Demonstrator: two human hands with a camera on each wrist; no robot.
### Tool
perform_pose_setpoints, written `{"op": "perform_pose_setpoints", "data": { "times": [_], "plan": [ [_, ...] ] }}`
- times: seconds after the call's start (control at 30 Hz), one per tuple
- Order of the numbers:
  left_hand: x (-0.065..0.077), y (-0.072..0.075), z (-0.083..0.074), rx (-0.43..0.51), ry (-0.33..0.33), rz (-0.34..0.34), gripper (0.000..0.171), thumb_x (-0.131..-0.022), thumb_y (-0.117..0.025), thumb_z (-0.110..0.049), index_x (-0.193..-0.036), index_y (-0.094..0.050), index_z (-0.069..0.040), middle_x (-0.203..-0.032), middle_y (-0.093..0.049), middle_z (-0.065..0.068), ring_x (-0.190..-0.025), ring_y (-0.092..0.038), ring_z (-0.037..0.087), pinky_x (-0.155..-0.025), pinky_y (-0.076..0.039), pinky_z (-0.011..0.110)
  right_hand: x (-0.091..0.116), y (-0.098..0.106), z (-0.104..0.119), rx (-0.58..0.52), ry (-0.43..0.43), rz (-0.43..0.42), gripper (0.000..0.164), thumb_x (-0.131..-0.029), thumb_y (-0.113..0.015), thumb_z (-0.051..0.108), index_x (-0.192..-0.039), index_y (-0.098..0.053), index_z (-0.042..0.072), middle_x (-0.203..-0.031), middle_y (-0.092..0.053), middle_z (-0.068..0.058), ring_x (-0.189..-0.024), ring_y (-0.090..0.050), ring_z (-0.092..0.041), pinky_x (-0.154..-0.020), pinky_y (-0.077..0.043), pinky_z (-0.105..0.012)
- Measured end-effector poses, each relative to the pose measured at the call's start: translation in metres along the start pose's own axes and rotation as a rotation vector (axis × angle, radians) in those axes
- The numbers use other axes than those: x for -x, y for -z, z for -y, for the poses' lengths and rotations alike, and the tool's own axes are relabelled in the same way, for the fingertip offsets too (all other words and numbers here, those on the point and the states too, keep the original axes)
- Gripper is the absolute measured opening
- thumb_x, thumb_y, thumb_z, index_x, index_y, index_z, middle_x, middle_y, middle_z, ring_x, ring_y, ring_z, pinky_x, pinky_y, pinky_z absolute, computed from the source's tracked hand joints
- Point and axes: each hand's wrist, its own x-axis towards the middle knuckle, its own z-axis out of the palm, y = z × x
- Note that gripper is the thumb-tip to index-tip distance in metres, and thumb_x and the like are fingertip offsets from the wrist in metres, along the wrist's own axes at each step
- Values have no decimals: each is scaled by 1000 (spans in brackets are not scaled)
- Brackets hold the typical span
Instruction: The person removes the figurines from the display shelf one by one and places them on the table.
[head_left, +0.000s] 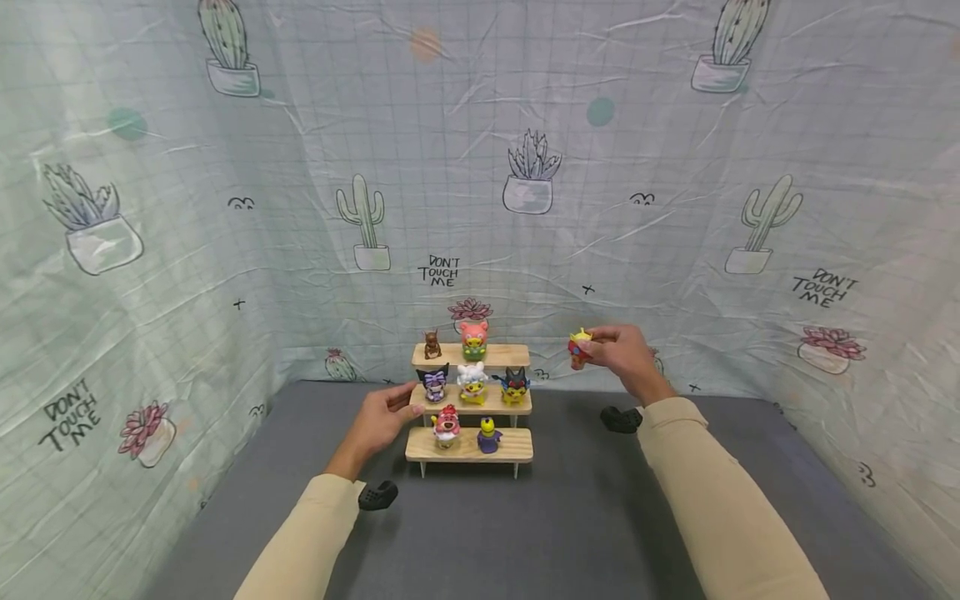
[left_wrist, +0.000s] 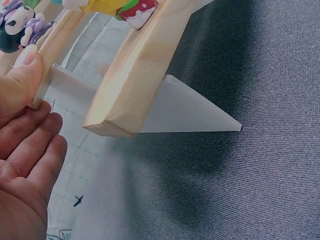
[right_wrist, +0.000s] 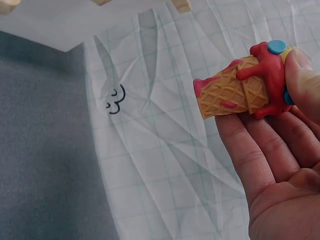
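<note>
My right hand [head_left: 622,358] is raised to the right of a three-tier wooden display stand [head_left: 468,454]. It pinches an ice-cream-cone figurine [right_wrist: 232,90] between thumb and fingers. The toy has a waffle-cone base, red drips with blue dots and a yellow top. At the stand's left end, my left hand [head_left: 378,421] grips the middle shelf [left_wrist: 60,37], thumb above and fingers lower down. Close to that thumb sits a black-and-purple figurine [head_left: 434,385]. A white-hooded figurine [head_left: 472,385] and a black-eared figurine [head_left: 515,386] share this shelf.
On the top tier are a small brown figurine [head_left: 432,345] and a pink-hooded figurine [head_left: 474,340]. The bottom tier bears a red-and-pink figurine [head_left: 446,427] and a purple-caped figurine [head_left: 489,436]. White legs hold the stand on a grey cloth [head_left: 585,517]; a cactus-print curtain [head_left: 480,242] hangs behind.
</note>
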Motion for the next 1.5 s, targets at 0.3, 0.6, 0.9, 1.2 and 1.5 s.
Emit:
{"op": "perform_pose_setpoints", "data": {
  "times": [0.3, 0.6, 0.9, 1.2, 1.5],
  "plan": [
    [0, 1, 3, 2, 8, -4, 58, -103, -67, -18, -155, -47, -3, -158, -50, 22, -146, -51, 38, -116, -51, 51, 5, 9, -6, -25, 13, 27, 41, -105, -64, 13, -137, -60, -11, -132, -65, -30, -96, -75, -13, -99, -64, -33],
    [0, 2, 3, 6, 8, 6, 58, -103, -67, -19, -156, -47, -2, -158, -50, 22, -146, -51, 38, -116, -50, 51, 7, 19, -17, -30, 32, 12, 42, -103, -66, 14, -134, -61, -15, -120, -72, -22, -89, -74, -7, -93, -66, -28],
    [1, 1, 2, 8, 1, 3, 58, -103, -67, -18, -156, -47, -2, -158, -50, 21, -146, -51, 38, -116, -50, 51, 7, 31, -28, 16, 22, 2, 48, -104, -65, 16, -141, -56, -14, -122, -72, -21, -88, -71, 1, -95, -65, -30],
    [0, 0, 0, 14, -3, 4, 58, -103, -67, -16, -156, -47, -2, -158, -50, 22, -145, -52, 38, -116, -51, 50, 13, 41, -31, 26, 31, 0, 51, -103, -67, 17, -141, -55, -14, -116, -76, -16, -87, -73, 0, -86, -65, -20],
    [-2, -1, 1, 13, 9, -3, 59, -103, -68, -18, -156, -47, -3, -158, -51, 21, -145, -52, 38, -116, -51, 50, 14, 50, -35, 48, 7, -1, 48, -104, -66, 19, -138, -58, -14, -114, -75, -15, -88, -76, -8, -87, -66, -22]
  ]
}}
